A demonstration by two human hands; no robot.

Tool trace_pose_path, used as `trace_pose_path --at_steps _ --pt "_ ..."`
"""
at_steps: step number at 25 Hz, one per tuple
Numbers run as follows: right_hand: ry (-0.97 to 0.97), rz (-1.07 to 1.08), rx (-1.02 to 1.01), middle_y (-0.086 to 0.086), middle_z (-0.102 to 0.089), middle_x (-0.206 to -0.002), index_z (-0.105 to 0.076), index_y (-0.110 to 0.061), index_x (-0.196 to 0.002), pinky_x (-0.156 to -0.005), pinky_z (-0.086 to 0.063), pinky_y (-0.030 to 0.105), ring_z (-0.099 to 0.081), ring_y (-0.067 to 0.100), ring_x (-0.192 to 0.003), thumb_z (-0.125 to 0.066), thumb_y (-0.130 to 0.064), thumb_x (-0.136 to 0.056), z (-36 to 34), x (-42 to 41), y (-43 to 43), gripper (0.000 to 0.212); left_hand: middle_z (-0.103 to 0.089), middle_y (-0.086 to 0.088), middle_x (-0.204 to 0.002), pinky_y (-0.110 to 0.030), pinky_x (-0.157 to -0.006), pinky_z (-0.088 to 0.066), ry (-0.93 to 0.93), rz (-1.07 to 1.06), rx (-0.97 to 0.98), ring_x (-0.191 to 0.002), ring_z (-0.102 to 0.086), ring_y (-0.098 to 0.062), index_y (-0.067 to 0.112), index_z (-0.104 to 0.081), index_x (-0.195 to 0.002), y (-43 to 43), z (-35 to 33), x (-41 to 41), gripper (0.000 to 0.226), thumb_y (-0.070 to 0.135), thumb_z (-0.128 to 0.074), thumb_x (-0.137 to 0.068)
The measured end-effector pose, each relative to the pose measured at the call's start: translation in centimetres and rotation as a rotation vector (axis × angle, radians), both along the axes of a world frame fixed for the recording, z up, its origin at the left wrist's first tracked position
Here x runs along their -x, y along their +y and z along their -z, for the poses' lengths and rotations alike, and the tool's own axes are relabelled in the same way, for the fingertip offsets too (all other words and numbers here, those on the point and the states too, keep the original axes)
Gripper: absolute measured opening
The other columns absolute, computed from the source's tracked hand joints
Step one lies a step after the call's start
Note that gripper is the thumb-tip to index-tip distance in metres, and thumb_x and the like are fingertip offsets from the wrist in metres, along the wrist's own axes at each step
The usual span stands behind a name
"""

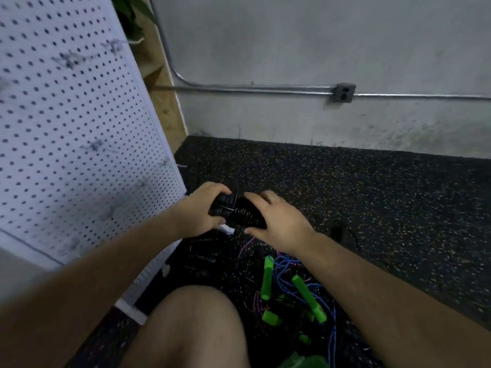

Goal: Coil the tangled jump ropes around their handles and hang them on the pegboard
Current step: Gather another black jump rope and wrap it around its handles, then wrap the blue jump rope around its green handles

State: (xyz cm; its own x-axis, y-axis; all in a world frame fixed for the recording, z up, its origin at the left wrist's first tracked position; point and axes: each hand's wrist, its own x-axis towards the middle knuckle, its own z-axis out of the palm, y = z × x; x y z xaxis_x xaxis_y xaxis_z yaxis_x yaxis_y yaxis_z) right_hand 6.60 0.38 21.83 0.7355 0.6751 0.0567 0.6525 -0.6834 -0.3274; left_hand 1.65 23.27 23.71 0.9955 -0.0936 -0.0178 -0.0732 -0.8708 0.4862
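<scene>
Nearest, a bare knee [191,328] lies left of tangled blue ropes [287,264] with green handles [267,277] on the speckled floor [372,195]. Farther off, the left hand [202,208] and right hand [279,221] both grip the rope-wound black handles [236,211], just right of the white pegboard [74,128].

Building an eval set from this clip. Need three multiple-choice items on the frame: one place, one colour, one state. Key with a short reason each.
1. Where is the pegboard in the view? A) left B) right C) overhead
2. What colour are the loose handles on the floor? A) red B) green C) white
3. What are the left hand and right hand doing? A) hanging idle B) gripping the black handles C) pressing the wall
Key: 1A, the perforated board fills the left side. 2B, they show bright green among blue rope. 3B, fingers of both curl round the black bundle.
</scene>
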Motion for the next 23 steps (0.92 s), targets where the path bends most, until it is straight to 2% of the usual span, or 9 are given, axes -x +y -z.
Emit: trace_pose_path --at_steps 2,6,11,14,16,20,21,23 --pt "0.114 -0.031 0.028 0.006 -0.04 -0.139 -0.023 -0.029 -0.154 -0.098 -0.048 0.044 -0.049 0.029 -0.123 -0.067 -0.057 -0.087 3.3 1.1 3.6 0.084 -0.047 0.003 -0.127 -0.041 -0.105 -0.045 0.041 -0.052 -0.008 -0.119 -0.051 -0.018 0.02 -0.05 -0.134 3.1 3.5 2.0 0.061 0.015 -0.079 -0.08" --pt "0.229 -0.162 0.157 0.009 -0.045 -0.137 -0.031 -0.024 -0.149 -0.095 -0.05 0.043 -0.053 0.031 -0.121 -0.069 -0.065 -0.08 10.1 3.4 10.1 0.089 -0.045 0.005 -0.122 -0.032 -0.099 -0.043 0.209 -0.147 0.016 -0.112 -0.047 -0.011 0.021 -0.052 -0.131 8.1 10.6 6.5 0.055 0.018 -0.075 -0.081" --pt "0.357 -0.242 0.199 0.007 -0.051 -0.133 -0.036 -0.021 -0.146 -0.096 -0.048 0.042 -0.05 0.027 -0.121 -0.068 -0.069 -0.078 18.8 7.4 17.3 0.089 -0.042 0.002 -0.126 -0.042 -0.103 -0.045 0.375 -0.293 0.005 -0.116 -0.044 -0.017 0.017 -0.049 -0.134 13.4 19.5 11.3 0.056 0.002 -0.065 -0.082" --pt "0.447 -0.236 0.196 0.008 -0.049 -0.135 -0.036 -0.018 -0.146 -0.099 -0.047 0.042 -0.047 0.028 -0.122 -0.069 -0.064 -0.08 23.9 10.0 20.2 0.087 -0.045 -0.011 -0.131 -0.05 -0.103 -0.044 0.445 -0.329 -0.043 -0.121 -0.045 -0.028 0.011 -0.051 -0.134 15.2 24.4 13.4 0.056 -0.001 -0.063 -0.08" --pt "0.473 -0.21 0.198 0.009 -0.048 -0.136 -0.036 -0.017 -0.146 -0.099 -0.047 0.041 -0.046 0.029 -0.123 -0.069 -0.06 -0.083 26.4 11.0 21.5 0.083 -0.042 -0.013 -0.138 -0.049 -0.108 -0.04 0.493 -0.371 -0.06 -0.128 -0.042 -0.032 0.011 -0.049 -0.136 15.4 26.6 13.9 0.058 -0.001 -0.062 -0.081" --pt "0.517 -0.087 0.167 0.011 -0.043 -0.133 -0.044 -0.015 -0.139 -0.093 -0.049 0.04 -0.046 0.03 -0.119 -0.067 -0.048 -0.09 30.0 12.8 22.8 0.063 -0.027 -0.014 -0.16 -0.047 -0.12 -0.028 0.53 -0.394 -0.032 -0.148 -0.027 -0.03 0.01 -0.045 -0.143 14.4 29.7 14.2 0.057 0.008 -0.06 -0.088" --pt "0.519 -0.069 0.146 0.011 -0.044 -0.132 -0.047 -0.014 -0.136 -0.091 -0.049 0.039 -0.047 0.03 -0.118 -0.066 -0.041 -0.092 30.5 13.0 22.9 0.055 -0.028 -0.014 -0.16 -0.046 -0.121 -0.028 0.538 -0.377 0.01 -0.149 -0.027 -0.029 0.009 -0.046 -0.143 13.8 30.2 14.1 0.054 0.009 -0.059 -0.09" --pt "0.495 -0.076 0.118 0.01 -0.049 -0.129 -0.051 -0.012 -0.131 -0.091 -0.048 0.036 -0.049 0.028 -0.118 -0.064 -0.028 -0.093 31.0 13.0 22.7 0.043 -0.046 -0.015 -0.145 -0.046 -0.112 -0.04 0.517 -0.355 0.098 -0.136 -0.046 -0.031 0.009 -0.052 -0.133 12.5 30.9 14.0 0.041 0.011 -0.054 -0.092"
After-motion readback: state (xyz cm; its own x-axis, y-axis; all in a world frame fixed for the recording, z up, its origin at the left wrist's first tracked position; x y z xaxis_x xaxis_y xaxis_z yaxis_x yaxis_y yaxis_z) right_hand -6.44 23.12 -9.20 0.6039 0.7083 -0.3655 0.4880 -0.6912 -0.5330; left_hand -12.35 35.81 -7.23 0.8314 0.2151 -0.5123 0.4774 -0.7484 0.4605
